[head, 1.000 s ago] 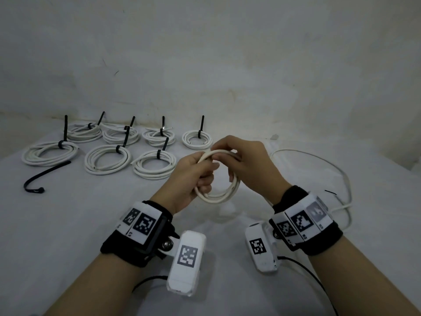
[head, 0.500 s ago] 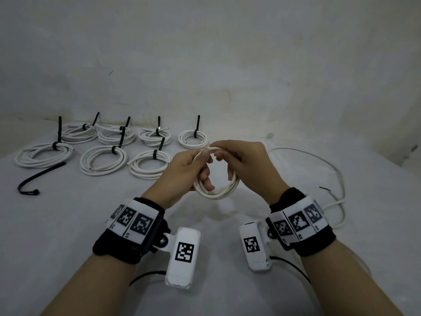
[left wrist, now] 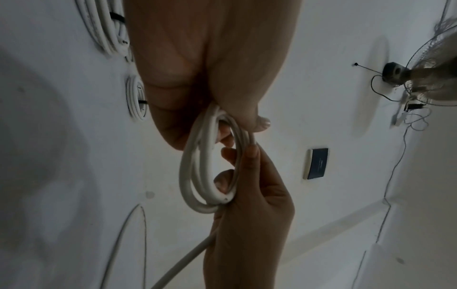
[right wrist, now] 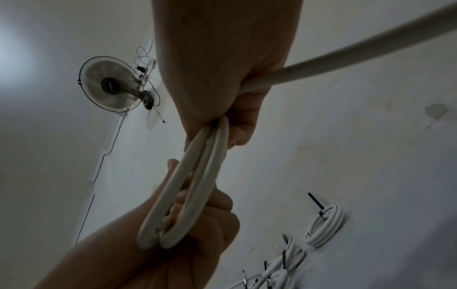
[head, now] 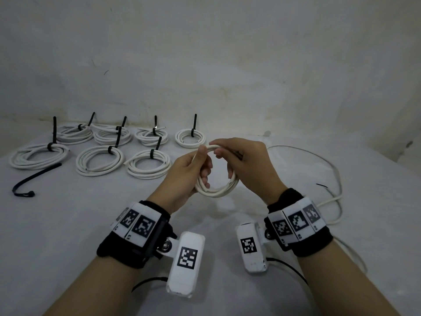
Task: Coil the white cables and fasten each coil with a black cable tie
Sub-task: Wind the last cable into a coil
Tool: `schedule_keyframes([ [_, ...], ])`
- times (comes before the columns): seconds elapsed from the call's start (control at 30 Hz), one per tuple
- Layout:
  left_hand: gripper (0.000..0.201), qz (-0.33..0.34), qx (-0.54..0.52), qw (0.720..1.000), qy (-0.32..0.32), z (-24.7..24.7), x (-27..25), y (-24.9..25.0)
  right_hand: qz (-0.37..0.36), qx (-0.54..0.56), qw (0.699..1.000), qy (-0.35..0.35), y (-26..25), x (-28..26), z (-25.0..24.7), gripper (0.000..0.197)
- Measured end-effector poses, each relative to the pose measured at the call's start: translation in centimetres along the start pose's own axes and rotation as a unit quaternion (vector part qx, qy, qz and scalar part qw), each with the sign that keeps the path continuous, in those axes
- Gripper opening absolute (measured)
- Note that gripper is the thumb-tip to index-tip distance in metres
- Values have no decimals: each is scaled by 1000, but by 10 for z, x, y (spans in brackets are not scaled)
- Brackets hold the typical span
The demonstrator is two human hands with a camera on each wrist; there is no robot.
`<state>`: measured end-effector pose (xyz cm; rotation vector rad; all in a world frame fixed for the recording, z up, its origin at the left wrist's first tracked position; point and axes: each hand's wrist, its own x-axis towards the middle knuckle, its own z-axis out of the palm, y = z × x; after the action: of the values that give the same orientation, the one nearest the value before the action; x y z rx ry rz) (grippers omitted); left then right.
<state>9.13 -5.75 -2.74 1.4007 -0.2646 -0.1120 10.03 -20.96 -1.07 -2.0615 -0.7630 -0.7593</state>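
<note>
— What is the person holding up there?

— A small coil of thick white round cable (head: 216,190), lifted clear of the grey cloth-covered tabletop (head: 68,224), about midway across it. The left hand (head: 186,176) has its fingers curled through the loop and its thumb pressed on the top of the turns. The right hand (head: 248,165) pinches the coil's upper arc between thumb and forefinger, the other fingers bent round the far side.

— Is the whole cable wound in?

— No. A loose length of the same white cable (head: 335,169) runs from under the right hand, arcs out toward the right edge of the tabletop and trails down along that side. In the right wrist view it leaves the closed fingers (right wrist: 249,121) as a thick pale bar.

— And the finished ones?

— Seven tied white cable coils (head: 100,160) lie in two rows toward the far left corner, four along the back edge, three in front, each cinched with a black cable tie whose tail sticks up. The coil furthest right in the back row (head: 190,138) lies just beyond the hands.

— Any spare ties?

— One loose black cable tie (head: 34,181) with a hooked end lies near the left edge, in front of the coils. A short black sliver (head: 321,185) lies inside the loose cable's arc; I cannot tell what it is.
</note>
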Motion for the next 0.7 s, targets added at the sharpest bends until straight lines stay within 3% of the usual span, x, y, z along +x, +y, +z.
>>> schedule_keyframes([
  [0.17, 44, -12, -51, 999, 8, 5, 0, 1, 4, 6, 1000, -3, 2, -2, 0, 19],
  [0.27, 44, 5, -51, 999, 13, 5, 0, 1, 119, 130, 984, 0, -3, -3, 2, 17],
  [0.33, 45, 19, -52, 998, 18, 4, 0, 1, 236, 256, 937, -18, -7, -3, 5, 14],
  [0.4, 46, 24, -61, 997, 32, 5, 1, 1, 332, 358, 871, -57, -10, -2, 7, 26],
  [0.47, 45, 24, -86, 995, 41, 5, 2, 0, 384, 417, 819, -88, -11, 0, 6, 39],
  [0.6, 45, 14, -141, 989, 38, 7, 4, 0, 400, 488, 768, -107, -12, 0, 2, 42],
  [0.7, 47, -6, -166, 986, 20, 8, 5, 0, 393, 510, 762, -70, -13, -2, 5, 42],
])
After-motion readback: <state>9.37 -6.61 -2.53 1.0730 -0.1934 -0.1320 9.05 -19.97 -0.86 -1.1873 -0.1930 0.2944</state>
